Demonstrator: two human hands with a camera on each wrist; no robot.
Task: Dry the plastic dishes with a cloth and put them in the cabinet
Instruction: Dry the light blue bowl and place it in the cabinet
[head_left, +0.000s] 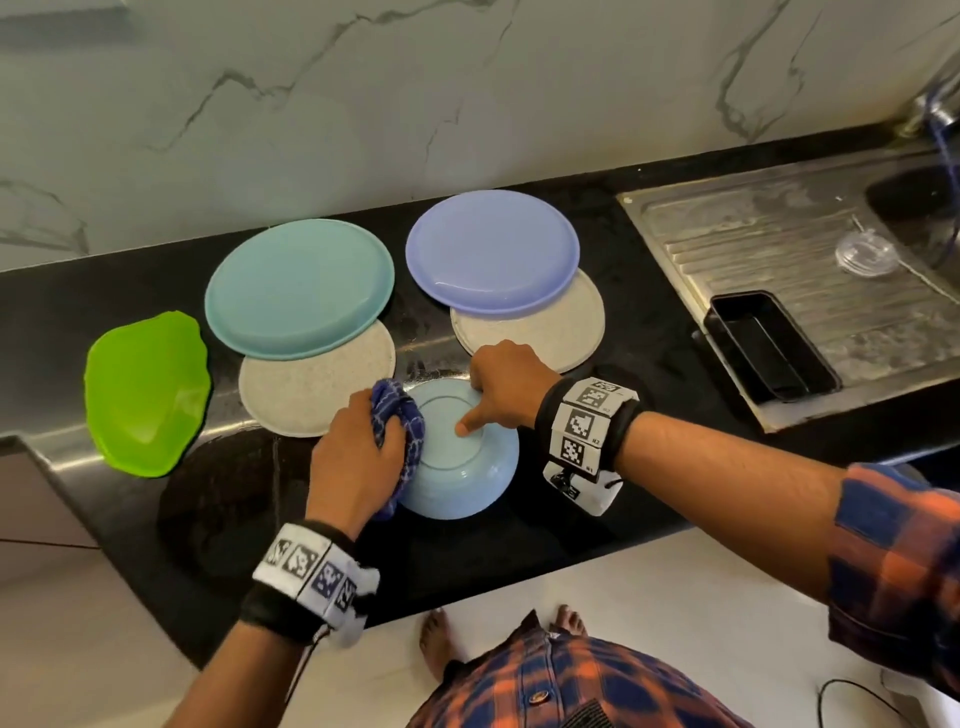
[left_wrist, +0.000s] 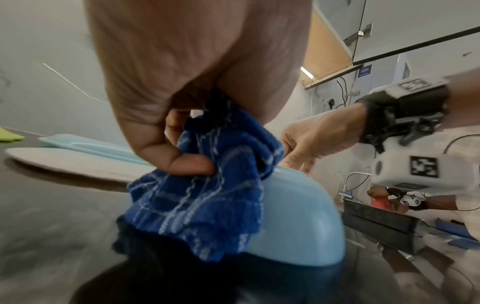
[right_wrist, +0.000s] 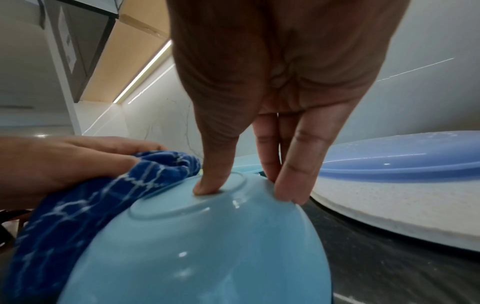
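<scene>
A light blue bowl (head_left: 462, 467) sits upside down on the black countertop (head_left: 234, 499) near the front edge, between the two hands. The left hand (head_left: 358, 462) grips a bunched blue checked cloth (head_left: 402, 431), fingers curled round it and thumb pinching the fabric, and presses it against the bowl's left side. The right hand (head_left: 506, 384) steadies the bowl from the far side: its thumb (right_wrist: 207, 183) presses down inside the raised foot ring on the bowl's base, while the other fingers (right_wrist: 293, 174), held close together and nearly straight, rest against the far right wall of the bowl.

Farther back lie a teal plate (head_left: 298, 288) overlapping a speckled beige plate (head_left: 311, 389) on the left, and a lavender-blue plate (head_left: 491, 249) overlapping another speckled beige plate (head_left: 550, 332) on the right (all appear face down). A green leaf-shaped dish (head_left: 148, 389) lies at the far left. To the right, a steel sink drainboard (head_left: 779, 234) holds a black rectangular tray (head_left: 769, 345) and a small clear lid (head_left: 865, 252).
</scene>
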